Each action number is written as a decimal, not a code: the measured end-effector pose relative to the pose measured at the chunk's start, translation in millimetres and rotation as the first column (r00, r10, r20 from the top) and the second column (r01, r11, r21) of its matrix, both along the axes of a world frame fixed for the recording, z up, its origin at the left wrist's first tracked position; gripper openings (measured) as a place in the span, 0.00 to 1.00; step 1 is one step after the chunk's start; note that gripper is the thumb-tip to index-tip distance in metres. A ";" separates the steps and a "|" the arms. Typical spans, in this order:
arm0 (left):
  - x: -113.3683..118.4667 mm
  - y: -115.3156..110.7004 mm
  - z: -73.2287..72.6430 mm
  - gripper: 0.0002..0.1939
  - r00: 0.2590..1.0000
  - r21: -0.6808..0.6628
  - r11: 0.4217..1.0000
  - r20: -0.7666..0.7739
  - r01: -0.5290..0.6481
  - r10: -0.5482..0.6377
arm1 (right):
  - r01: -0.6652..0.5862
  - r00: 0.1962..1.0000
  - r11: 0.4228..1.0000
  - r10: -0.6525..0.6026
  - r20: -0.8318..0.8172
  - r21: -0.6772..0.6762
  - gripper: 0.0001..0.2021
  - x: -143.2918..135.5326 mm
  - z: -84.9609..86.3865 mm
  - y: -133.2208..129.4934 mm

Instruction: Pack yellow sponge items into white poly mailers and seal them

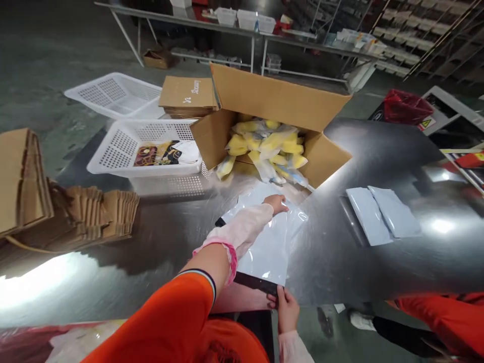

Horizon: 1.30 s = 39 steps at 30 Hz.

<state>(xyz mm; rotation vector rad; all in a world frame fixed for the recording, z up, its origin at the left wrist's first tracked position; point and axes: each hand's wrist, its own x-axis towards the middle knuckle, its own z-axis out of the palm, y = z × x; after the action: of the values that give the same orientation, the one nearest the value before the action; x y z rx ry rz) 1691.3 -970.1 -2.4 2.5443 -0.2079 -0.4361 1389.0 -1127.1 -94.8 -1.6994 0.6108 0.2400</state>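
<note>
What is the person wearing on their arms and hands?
The left arm has a bright orange sleeve with a dark-and-white striped cuff, then a pale pink sleeve cover with a frilly pink elastic edge. The left hand is bare, with no glove. The right hand is bare too, with a pale pink sleeve cover at the wrist.

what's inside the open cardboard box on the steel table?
The cardboard box lies tipped on its side, mouth toward the camera. Inside is a heap of yellow items in clear bags, some spilling onto the table. Anything behind or beneath that heap is hidden.
</note>
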 end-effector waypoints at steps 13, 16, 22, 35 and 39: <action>-237.1 -1.3 -22.9 0.07 0.923 -0.288 0.902 -0.116 0.322 -0.367 | -0.197 0.972 0.952 0.221 -0.081 0.233 0.23 8.6 36.2 -15.0; -247.2 -5.9 -44.6 0.08 0.960 -0.424 0.888 -0.123 0.177 -0.251 | -0.252 0.968 0.966 0.252 0.016 0.054 0.22 9.3 38.1 -9.2; -246.5 7.4 -47.5 0.06 0.939 -0.575 0.813 -0.321 -0.089 -0.125 | -0.263 0.939 0.954 0.287 0.188 -0.145 0.19 12.5 35.4 1.0; -247.0 31.0 -39.2 0.09 0.940 -0.738 0.583 -0.259 -0.341 0.222 | -0.412 0.827 0.712 0.555 0.096 -0.569 0.20 37.1 34.9 -22.3; -246.0 22.2 -33.8 0.16 0.939 -0.782 0.521 -0.308 -0.342 0.153 | -0.209 0.606 0.426 0.763 0.225 -0.880 0.12 87.0 28.6 -23.1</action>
<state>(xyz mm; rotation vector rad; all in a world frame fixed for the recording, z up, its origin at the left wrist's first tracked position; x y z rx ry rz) 1445.3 -947.9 -36.1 1.5230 0.0438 -0.3565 1476.0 -1150.2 -66.2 -2.6691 -0.4738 -0.2163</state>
